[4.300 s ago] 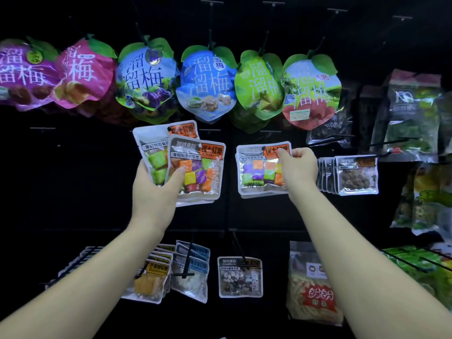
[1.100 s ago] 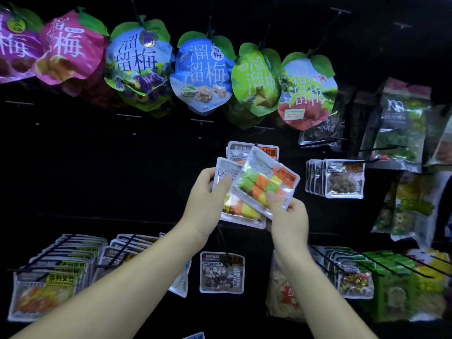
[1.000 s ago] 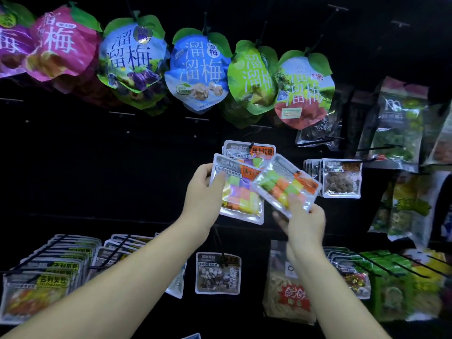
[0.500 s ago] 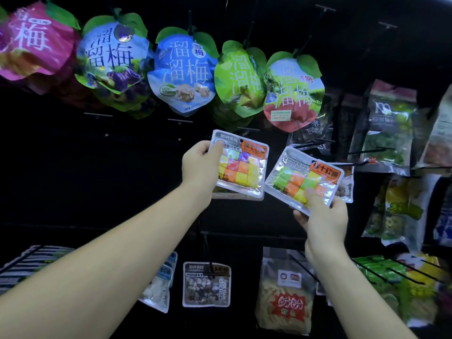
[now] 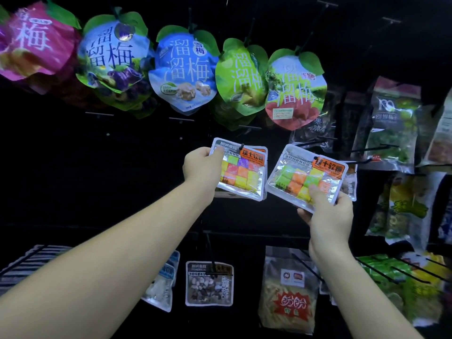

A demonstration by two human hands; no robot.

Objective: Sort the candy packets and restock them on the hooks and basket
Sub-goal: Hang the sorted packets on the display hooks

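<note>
My left hand (image 5: 203, 167) grips the left edge of a clear packet of mixed-colour soft candy cubes (image 5: 241, 173), thumb curled over the front, with more packet edges showing behind it. A black hook tip (image 5: 242, 146) shows at that packet's top hole. My right hand (image 5: 327, 214) pinches the lower right corner of a tilted packet of green, orange and yellow cubes (image 5: 305, 176), thumb on the front and fingers underneath. Its top hole sits at another hook tip (image 5: 315, 158); I cannot tell how far it is threaded on. The two packets are just beside each other against the black display wall.

Below my arms hang a packet of pebble-like sweets (image 5: 209, 283) and a bag of yellow strips (image 5: 289, 289). Above everything hangs a row of leaf-topped plum bags: pink (image 5: 36, 42), pale blue (image 5: 186, 67) and green (image 5: 242, 74).
</note>
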